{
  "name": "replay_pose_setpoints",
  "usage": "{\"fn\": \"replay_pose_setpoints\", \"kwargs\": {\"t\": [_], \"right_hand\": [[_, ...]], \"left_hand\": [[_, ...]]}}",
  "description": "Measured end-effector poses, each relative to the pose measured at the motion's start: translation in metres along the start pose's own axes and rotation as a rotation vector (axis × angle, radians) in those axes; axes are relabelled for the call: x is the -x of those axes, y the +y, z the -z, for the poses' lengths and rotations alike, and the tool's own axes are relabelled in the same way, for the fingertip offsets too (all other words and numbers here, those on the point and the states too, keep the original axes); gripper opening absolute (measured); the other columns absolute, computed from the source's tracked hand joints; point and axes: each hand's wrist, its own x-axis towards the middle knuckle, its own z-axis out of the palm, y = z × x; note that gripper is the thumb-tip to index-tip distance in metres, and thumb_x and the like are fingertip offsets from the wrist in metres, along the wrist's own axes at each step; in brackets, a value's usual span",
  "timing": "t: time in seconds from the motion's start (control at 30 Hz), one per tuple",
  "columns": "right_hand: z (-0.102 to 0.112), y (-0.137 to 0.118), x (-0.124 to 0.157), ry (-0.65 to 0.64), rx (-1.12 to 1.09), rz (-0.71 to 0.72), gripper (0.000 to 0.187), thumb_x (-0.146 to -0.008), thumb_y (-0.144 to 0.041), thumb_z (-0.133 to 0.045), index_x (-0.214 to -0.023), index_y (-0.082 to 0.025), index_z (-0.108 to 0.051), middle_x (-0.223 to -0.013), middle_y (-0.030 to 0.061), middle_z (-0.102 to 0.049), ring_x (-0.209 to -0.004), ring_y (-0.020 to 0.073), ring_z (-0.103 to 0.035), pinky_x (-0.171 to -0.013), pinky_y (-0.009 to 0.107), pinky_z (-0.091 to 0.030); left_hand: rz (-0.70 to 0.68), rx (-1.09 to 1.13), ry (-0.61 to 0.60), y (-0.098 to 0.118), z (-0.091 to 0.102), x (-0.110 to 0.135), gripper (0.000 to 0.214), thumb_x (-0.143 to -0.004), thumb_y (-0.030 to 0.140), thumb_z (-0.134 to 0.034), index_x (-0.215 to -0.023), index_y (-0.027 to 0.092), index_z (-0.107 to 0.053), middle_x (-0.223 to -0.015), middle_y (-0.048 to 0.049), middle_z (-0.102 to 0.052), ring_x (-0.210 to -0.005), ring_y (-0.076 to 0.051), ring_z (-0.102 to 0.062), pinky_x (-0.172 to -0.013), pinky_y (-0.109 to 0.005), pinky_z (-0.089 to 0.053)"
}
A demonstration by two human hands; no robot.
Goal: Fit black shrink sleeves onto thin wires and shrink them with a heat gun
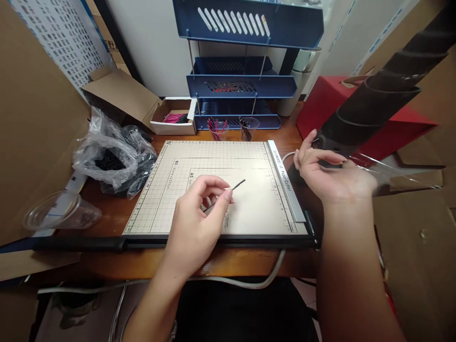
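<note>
Black and thin, a stick [239, 184] is pinched in the left hand [197, 218] above the cutter [251, 204]; a light, steady pinch should keep it straight. Beyond, the right hand [329, 178] is loosely curled by a tube [370, 111]; I cannot tell whether it holds anything.

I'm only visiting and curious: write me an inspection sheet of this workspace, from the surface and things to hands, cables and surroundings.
Surface: wooden desk, with a gridded paper cutter on it.
Handled things: thin, dark strip.
Clutter: bag and clear cup at left; white box and two small cups of thin pieces behind the cutter.
Grips: left hand pinches the strip above the cutter; right hand is palm up near a black tube, its hold unclear.
Cables: pale cable along the desk's front.
Surroundings: blue rack, red box, cardboard.
</note>
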Motion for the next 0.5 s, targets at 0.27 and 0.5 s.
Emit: {"fn": "replay_pose_setpoints", "kwargs": {"t": [0.27, 0.5], "right_hand": [[0.004, -0.005, 0.011, 0.028, 0.05, -0.014, 0.052, -0.114, -0.041, -0.027, -0.163, -0.024, -0.034, -0.123, 0.0161, -0.067, -0.049, 0.0083, -0.038, -0.031, 0.017, -0.035], [0.044, 0.02, 0.051, -0.147, 1.041, 0.062, 0.025, -0.092, -0.041, -0.073, -0.095, -0.017, -0.07, -0.069, -0.0002, -0.058, -0.04, 0.0006, -0.027, -0.033, 0.014, -0.022]], "left_hand": [[-0.23, -0.035, 0.351, 0.01, -0.016, 0.025, 0.021, -0.088, 0.008, -0.074, -0.09, 0.024, -0.06, -0.077, 0.0061, -0.061, -0.072, -0.01, -0.059, -0.067, -0.019, -0.047], [0.011, 0.085, 0.379, 0.04, -0.016, 0.033, 0.02, -0.087, 0.015, -0.074, -0.08, 0.024, -0.058, -0.07, 0.0062, -0.058, -0.063, -0.009, -0.056, -0.059, -0.016, -0.048]]}}
